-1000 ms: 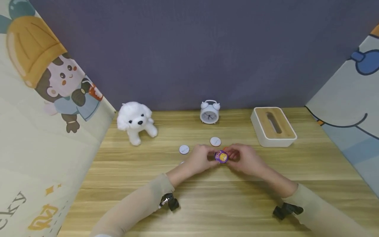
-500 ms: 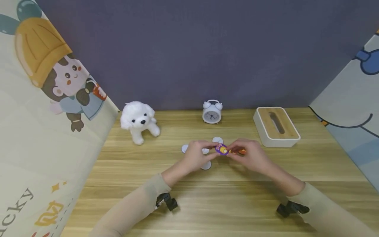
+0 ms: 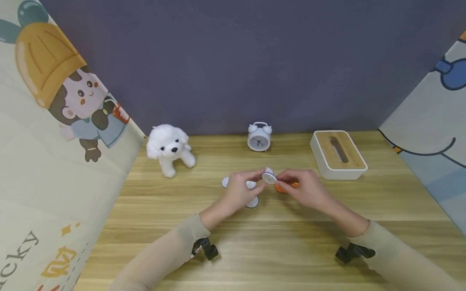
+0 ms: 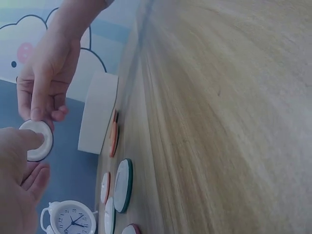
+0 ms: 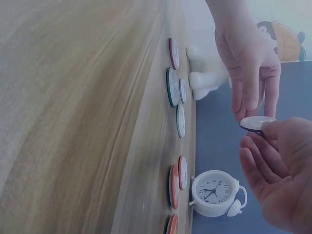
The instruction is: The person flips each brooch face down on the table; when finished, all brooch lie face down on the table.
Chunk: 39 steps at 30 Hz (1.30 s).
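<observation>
white disc [image 4: 42, 127] partly beneath thumb [image 4: 33, 140] of left hand [image 4: 13, 180]

Left forearm [image 3: 164, 246] slants inward, right forearm [image 3: 404, 256] mirrors it, sleeves [image 3: 198, 225] ending short of bare wrists [image 3: 212, 214]. And there, left hand [image 3: 239, 189] and right hand [image 3: 306, 189] nearly fingertip to fingertip! Thumbs [image 4: 30, 140] pinching toward index fingers [image 3: 253, 175] on both, right hand's remaining fingers [image 5: 263, 161] curled loosely beneath.
</observation>
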Each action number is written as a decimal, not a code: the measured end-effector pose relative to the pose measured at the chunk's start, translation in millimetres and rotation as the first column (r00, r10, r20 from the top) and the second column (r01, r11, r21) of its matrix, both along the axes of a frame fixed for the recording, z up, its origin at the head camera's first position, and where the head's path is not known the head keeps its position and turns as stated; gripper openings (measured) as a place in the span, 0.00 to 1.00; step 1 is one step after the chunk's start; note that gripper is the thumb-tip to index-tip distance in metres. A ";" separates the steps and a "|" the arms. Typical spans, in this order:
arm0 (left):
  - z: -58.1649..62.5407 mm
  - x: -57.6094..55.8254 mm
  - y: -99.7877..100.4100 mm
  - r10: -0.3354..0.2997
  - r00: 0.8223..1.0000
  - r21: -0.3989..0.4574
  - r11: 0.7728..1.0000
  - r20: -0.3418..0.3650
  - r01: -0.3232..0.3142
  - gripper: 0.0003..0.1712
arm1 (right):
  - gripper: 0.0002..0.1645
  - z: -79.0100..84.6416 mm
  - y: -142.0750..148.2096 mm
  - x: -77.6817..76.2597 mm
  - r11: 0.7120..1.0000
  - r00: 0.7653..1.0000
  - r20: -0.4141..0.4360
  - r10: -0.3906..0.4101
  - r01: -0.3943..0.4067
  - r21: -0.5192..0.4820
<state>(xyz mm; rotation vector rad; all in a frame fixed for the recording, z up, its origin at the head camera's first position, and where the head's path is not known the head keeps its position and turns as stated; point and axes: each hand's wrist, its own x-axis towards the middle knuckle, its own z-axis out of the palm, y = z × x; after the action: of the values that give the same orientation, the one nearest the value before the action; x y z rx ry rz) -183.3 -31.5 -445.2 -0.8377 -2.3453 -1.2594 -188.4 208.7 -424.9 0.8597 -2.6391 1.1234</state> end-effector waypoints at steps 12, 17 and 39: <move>-4.5 1.6 5.4 -0.006 1.000 -0.111 0.994 -0.017 0.004 0.28 | 0.21 -3.4 -0.5 4.4 0.999 0.999 0.016 0.046 -0.045 -0.023; -5.8 3.0 6.9 -0.002 1.000 -0.230 0.973 0.013 0.005 0.28 | 0.23 -7.4 3.1 6.6 0.999 0.998 0.048 0.046 -0.047 0.028; -19.2 2.9 17.0 -0.055 0.996 -0.433 0.898 0.075 0.083 0.23 | 0.24 -30.8 0.5 9.3 0.978 0.991 -0.117 0.061 -0.036 0.208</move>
<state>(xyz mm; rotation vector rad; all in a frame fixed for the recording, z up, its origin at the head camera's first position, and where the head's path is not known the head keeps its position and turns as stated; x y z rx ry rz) -180.4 -14.6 -464.4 -1.0347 -2.7191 -0.7946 -179.1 209.3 -455.7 1.0010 -2.6766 0.7884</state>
